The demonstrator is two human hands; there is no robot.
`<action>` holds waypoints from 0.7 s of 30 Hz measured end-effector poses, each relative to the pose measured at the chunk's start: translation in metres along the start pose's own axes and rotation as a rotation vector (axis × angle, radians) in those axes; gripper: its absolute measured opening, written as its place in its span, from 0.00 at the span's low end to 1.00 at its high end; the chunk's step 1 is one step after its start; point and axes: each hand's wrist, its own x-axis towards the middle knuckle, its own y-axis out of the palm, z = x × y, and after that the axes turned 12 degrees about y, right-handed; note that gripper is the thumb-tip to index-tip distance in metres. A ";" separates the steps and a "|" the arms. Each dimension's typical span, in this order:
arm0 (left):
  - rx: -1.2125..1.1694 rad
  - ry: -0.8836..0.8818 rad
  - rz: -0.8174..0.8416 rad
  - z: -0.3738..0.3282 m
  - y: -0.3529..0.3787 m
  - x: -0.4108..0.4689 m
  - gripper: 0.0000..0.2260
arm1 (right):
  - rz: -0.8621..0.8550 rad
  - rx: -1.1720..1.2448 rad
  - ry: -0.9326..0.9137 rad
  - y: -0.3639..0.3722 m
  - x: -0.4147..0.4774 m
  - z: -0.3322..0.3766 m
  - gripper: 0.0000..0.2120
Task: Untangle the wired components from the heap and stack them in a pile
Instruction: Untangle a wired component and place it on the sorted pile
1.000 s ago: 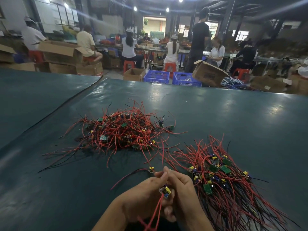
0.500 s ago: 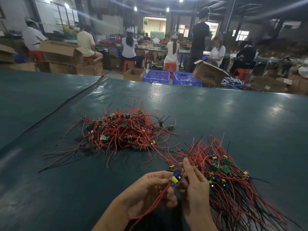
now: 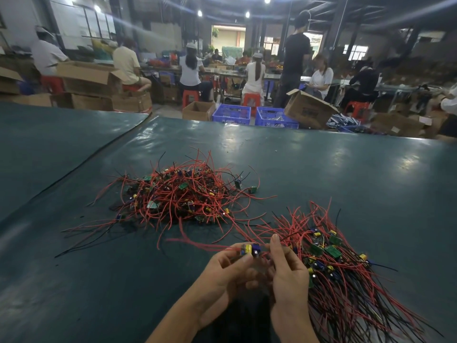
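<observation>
i see one wired component [image 3: 249,250] near the bench [image 3: 346,181] front edge, pinched by my left hand [image 3: 222,273]; right hand [image 3: 286,271], index raised, grips it too. heap [image 3: 178,194] mid-bench; pile [image 3: 333,263] just right.

Tangled heap [image 3: 178,196] on table [image 3: 346,174], pile [image 3: 346,268] right, nearer, hands before both

Head-worn view, forward and down (close over the table [image 3: 346,184])
</observation>
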 end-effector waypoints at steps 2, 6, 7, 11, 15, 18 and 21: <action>-0.015 -0.002 -0.023 -0.001 -0.001 0.002 0.12 | -0.018 -0.003 -0.001 0.002 0.000 0.000 0.13; 0.010 0.005 -0.061 0.002 -0.006 0.001 0.11 | -0.005 -0.043 -0.015 0.002 0.000 -0.001 0.10; 0.021 0.009 -0.079 0.004 -0.007 0.001 0.11 | 0.013 -0.058 -0.018 0.001 0.000 0.000 0.09; 0.067 0.020 -0.155 0.012 -0.014 0.005 0.15 | 0.113 -0.154 -0.017 0.003 0.000 -0.003 0.04; 0.111 0.035 -0.195 0.016 -0.022 0.008 0.17 | 0.166 -0.215 -0.072 0.005 0.001 -0.006 0.08; 0.154 0.038 -0.195 0.020 -0.025 0.009 0.15 | 0.148 -0.206 -0.067 0.004 0.002 -0.004 0.10; 0.178 0.028 -0.216 0.022 -0.025 0.010 0.16 | 0.140 -0.160 -0.019 0.001 0.003 -0.004 0.17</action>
